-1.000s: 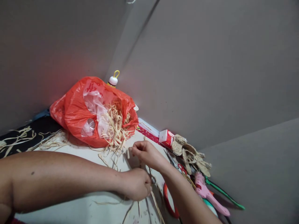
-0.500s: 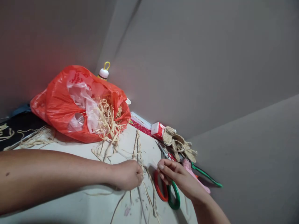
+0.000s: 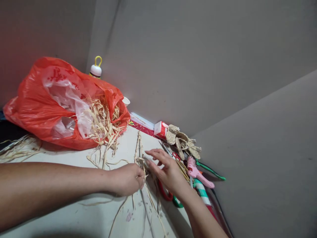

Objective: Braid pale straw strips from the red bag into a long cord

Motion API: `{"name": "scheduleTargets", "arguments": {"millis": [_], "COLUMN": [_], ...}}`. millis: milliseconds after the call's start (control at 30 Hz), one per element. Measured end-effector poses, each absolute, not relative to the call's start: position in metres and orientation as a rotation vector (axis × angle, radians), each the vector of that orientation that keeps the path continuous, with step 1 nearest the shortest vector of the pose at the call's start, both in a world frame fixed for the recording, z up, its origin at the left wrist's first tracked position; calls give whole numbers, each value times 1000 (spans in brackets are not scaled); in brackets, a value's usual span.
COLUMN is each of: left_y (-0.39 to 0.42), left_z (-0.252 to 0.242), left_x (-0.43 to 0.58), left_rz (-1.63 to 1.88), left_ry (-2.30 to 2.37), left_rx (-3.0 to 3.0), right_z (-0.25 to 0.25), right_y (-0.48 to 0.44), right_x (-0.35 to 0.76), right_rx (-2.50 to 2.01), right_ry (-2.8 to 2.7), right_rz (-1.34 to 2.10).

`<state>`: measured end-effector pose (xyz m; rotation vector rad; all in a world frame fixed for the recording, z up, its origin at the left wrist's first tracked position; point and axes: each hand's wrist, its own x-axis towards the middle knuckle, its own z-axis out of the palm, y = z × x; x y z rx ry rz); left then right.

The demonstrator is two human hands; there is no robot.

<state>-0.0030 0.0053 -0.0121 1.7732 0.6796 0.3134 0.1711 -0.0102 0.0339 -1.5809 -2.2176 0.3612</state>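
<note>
My left hand (image 3: 130, 180) is closed on a raffia cord (image 3: 139, 145) whose upper part makes a narrow loop and looks twisted or braided. Loose strands (image 3: 155, 205) trail from it across the white table toward me. My right hand (image 3: 167, 168) is beside the cord with its fingers stretched out and apart, their tips close to it; whether they touch it I cannot tell. Beneath my right wrist lie scissors with one red handle (image 3: 164, 192) and one green handle, partly covered by the hand.
A red plastic bag (image 3: 32, 109) spilling raffia (image 3: 104, 125) lies at the back left, with a white-capped bottle (image 3: 96, 70) behind. Along the wall are a red-and-white box (image 3: 160, 129), woven raffia pieces (image 3: 182, 140), smaller scissors (image 3: 169, 151) and a pink glue gun (image 3: 196, 173).
My right hand has moved left to the cord, and its fingers have spread. My left hand stays closed on the cord. The view has shifted, uncovering more of the pink glue gun.
</note>
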Motion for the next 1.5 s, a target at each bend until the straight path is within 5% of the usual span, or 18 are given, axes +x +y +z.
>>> {"name": "scheduleTargets", "arguments": {"millis": [233, 500, 1500], "left_y": [6, 6, 5], "left_z": [-13, -14, -4], "left_x": [-2, -2, 2], "left_rz": [321, 328, 331], "left_ry": [691, 677, 685], "left_rx": [1778, 1663, 1322], "right_z": [28, 34, 14], "right_y": [13, -17, -64], "right_x": [161, 177, 165], "right_rx": [-1567, -1610, -1533], "right_ry": [-2455, -1434, -1654], "right_rz": [363, 938, 705]}}
